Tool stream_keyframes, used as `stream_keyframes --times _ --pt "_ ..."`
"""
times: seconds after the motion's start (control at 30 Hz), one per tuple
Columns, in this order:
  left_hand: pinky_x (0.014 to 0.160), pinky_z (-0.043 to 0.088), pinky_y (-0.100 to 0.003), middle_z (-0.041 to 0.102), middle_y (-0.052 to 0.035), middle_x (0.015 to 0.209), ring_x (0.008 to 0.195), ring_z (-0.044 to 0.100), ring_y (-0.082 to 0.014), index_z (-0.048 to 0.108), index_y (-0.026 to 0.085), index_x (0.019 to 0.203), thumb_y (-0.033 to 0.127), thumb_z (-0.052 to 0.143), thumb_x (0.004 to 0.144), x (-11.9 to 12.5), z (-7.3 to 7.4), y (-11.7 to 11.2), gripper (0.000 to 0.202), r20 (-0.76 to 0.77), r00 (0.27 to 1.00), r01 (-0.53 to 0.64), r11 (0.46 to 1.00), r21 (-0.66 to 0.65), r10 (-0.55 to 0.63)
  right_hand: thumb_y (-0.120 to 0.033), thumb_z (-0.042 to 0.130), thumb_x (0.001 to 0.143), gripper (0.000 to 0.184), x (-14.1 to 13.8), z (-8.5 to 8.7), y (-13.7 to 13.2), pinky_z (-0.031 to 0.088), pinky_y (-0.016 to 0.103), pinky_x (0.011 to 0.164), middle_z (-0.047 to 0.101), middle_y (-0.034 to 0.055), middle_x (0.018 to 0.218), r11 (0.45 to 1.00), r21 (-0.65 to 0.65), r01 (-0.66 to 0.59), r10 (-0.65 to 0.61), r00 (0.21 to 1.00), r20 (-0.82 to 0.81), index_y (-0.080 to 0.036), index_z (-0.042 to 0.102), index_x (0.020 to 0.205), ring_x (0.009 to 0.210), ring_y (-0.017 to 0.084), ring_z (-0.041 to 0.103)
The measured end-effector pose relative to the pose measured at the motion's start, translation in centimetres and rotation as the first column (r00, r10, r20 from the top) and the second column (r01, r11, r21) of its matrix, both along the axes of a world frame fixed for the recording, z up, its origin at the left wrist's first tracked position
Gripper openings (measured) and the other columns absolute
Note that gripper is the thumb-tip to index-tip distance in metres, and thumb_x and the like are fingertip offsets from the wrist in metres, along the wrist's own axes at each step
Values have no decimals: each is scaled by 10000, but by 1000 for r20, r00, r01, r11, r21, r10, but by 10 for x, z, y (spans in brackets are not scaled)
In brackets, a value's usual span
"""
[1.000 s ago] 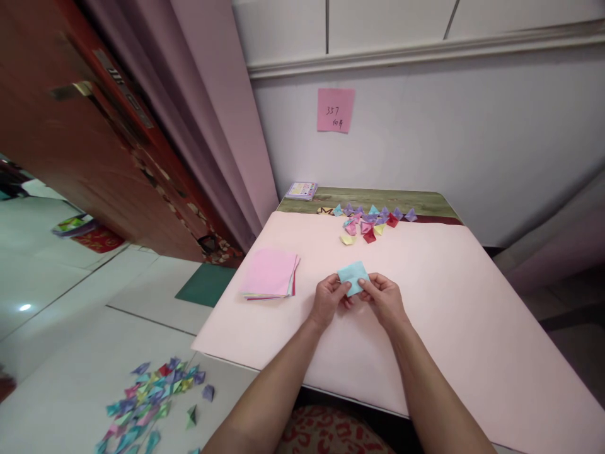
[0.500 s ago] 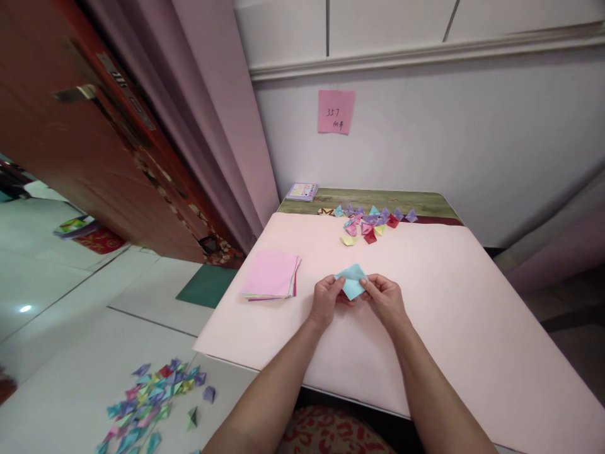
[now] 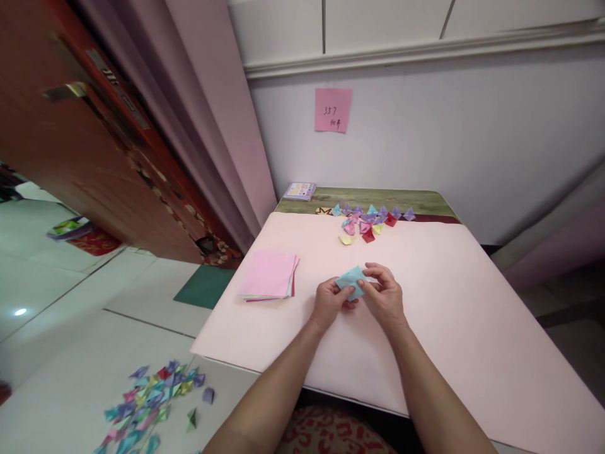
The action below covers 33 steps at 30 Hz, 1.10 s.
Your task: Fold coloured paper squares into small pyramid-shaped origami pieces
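A small light-blue piece of folded paper (image 3: 350,277) is between my two hands, just above the pink-covered table (image 3: 439,328). My left hand (image 3: 329,301) grips its lower left side, thumb on top and fingers beneath. At the right edge, my right hand (image 3: 384,291) pinches the paper, with the index finger raised near its top corner. To the left lies a stack of square paper sheets (image 3: 269,274), pink on top. Beyond my hands, several small folded paper pieces (image 3: 368,226) in purple, red, yellow, pink and blue lie in a cluster.
Many more folded paper pieces (image 3: 151,400) are scattered on the floor at the lower left. A small pile of printed cards (image 3: 300,191) sits at the table's far left corner. A pink note (image 3: 333,110) hangs on the wall. A door (image 3: 94,145) and curtain (image 3: 208,113) stand left.
The right hand's fingers have lifted and shifted to the paper's upper right edge. My left thumb has moved inward over the paper. The view has turned slightly.
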<state>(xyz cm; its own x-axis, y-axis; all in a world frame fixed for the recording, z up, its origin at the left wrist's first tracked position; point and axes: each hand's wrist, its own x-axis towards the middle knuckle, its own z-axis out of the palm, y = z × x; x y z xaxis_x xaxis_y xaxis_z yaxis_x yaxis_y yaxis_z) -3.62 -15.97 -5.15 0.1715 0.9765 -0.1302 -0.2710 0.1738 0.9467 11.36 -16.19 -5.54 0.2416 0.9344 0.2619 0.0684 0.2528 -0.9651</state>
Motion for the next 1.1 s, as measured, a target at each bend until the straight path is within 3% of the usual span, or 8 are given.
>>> stream_keyframes --times 0.1,0.2,0.4,0.53,0.77,0.9,1.0,1.1 --pt "490 543 -248 689 -43 668 563 657 -160 660 117 815 452 818 660 0 0 -1 401 -11 1000 10 1000 27 -10 -414 779 726 277 0 -2 1 557 286 600 574 115 1241 999 -35 -24 23 1000 -9 -204 672 872 837 189 642" --pt "504 543 -253 687 -37 673 578 659 -164 670 127 828 452 811 668 1 0 -1 389 -22 1000 21 999 34 -20 -421 774 730 266 0 -2 1 556 287 607 602 112 1197 1000 -26 -16 16 1000 -8 -207 669 848 879 209 647" --pt "532 534 -252 671 -21 673 580 641 -147 658 133 791 433 819 664 2 0 -3 364 -20 1000 19 999 37 -19 -375 771 741 446 0 10 -3 572 349 765 515 101 1352 998 57 31 -36 995 88 -274 636 1153 1072 248 618" --pt "518 497 -224 632 1 626 535 595 -111 629 134 719 405 815 675 3 -2 -3 332 -22 1000 24 998 63 -22 -379 748 764 344 0 12 -4 573 373 814 491 100 1375 998 68 -1 -8 992 128 -267 683 1082 1166 270 568" --pt "487 476 -223 641 -1 617 510 588 -113 635 133 717 396 842 632 4 -3 -2 345 -23 999 25 999 21 -25 -421 744 770 240 1 10 -2 594 361 755 548 119 1302 998 58 13 -13 1000 12 -221 687 891 1033 249 631" --pt "475 473 -227 647 -3 602 498 594 -120 639 131 724 395 854 615 2 -3 -1 357 9 1000 4 1000 8 -4 -422 788 723 438 2 9 0 584 348 767 550 110 1333 1000 11 20 -19 999 -30 -259 636 1100 1051 243 632" --pt "488 495 -239 671 -15 628 522 628 -141 659 129 773 400 858 611 0 -2 0 373 37 998 -47 999 -21 48 -449 804 697 521 2 5 1 573 343 765 646 107 1198 994 -106 -36 26 995 -96 -241 613 1134 1009 245 649" --pt "500 512 -248 671 -19 617 506 626 -140 664 123 771 398 858 612 -1 0 1 373 40 997 -63 998 -20 64 -487 760 739 366 0 -2 1 534 299 652 711 59 848 970 -199 -142 133 989 -58 -194 685 946 759 207 653"
